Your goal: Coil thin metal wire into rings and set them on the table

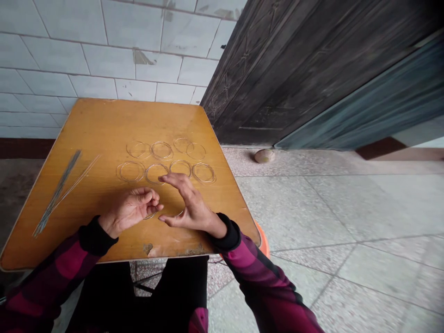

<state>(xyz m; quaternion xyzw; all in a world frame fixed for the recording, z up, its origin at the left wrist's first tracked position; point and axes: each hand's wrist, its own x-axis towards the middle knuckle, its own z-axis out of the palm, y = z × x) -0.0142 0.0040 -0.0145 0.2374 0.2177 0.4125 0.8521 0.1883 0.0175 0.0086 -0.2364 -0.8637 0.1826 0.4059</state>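
My left hand is held over the front of the table, palm turned up and fingers curled into a pinch. Whatever lies between its fingertips is too small or hidden to make out. Facing it, my right hand has thumb and fingers spread wide, with nothing visible between them. Just beyond the hands lie thin wire rings in two rows, among them a ring at the near left and a ring at the near right. Part of another curved wire shows below the left fingertips, mostly covered by the hands.
A bundle of straight grey wires lies on the wooden table at the left, with a few loose wires beside it. Behind stands a tiled wall. A dark wooden door and a roundish stone-like object are at right.
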